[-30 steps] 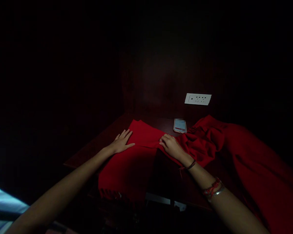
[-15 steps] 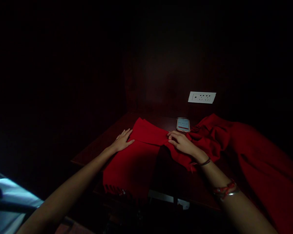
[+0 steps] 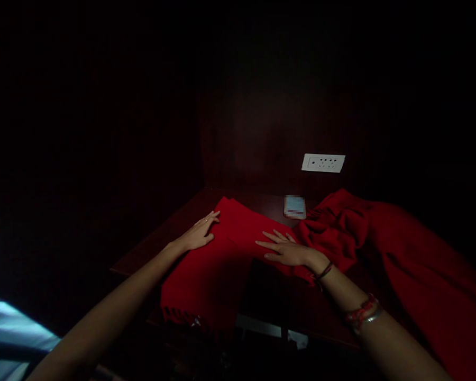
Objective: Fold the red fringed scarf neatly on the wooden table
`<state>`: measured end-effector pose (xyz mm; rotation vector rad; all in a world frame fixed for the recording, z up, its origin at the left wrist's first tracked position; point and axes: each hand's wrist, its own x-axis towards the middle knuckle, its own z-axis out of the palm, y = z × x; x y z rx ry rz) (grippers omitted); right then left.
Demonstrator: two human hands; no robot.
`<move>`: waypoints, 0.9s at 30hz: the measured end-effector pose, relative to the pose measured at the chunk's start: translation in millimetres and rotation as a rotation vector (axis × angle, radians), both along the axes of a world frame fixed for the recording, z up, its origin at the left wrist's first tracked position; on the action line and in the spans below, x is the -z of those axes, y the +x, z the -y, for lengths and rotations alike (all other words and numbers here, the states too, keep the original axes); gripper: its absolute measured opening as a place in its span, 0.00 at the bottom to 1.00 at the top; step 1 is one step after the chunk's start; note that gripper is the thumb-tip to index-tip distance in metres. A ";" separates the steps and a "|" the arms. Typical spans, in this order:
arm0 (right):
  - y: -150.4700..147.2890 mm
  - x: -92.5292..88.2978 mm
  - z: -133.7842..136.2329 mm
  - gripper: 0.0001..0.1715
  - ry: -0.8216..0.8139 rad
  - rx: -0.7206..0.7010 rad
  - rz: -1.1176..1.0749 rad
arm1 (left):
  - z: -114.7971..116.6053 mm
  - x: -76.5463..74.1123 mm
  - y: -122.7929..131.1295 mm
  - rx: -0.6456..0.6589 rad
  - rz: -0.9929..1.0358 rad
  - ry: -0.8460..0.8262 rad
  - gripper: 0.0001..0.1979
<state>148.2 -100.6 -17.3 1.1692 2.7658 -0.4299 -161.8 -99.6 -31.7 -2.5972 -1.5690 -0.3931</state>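
Dim wooden table (image 3: 162,235): left hand (image 3: 196,236) and right hand (image 3: 287,252) press flat, fingers spread, on red scarf (image 3: 212,267). Bunched end (image 3: 341,233) off right edge may drag fold loose.

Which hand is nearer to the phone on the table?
Right. The right hand lies flat on the red scarf, just in front of the phone; the left hand rests at the scarf's left edge, farther away.
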 end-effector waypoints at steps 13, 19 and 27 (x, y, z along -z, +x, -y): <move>16.7 -1.2 12.3 0.31 0.049 -0.027 -0.029 | -10.0 -14.8 -1.3 -0.039 -0.096 -0.239 0.27; 9.1 1.3 11.7 0.30 0.073 -0.056 -0.046 | -52.9 -22.3 37.1 0.031 -0.062 -0.117 0.27; 23.6 7.3 13.2 0.31 0.087 -0.049 -0.055 | -79.2 13.8 41.4 -0.192 -0.073 -0.212 0.38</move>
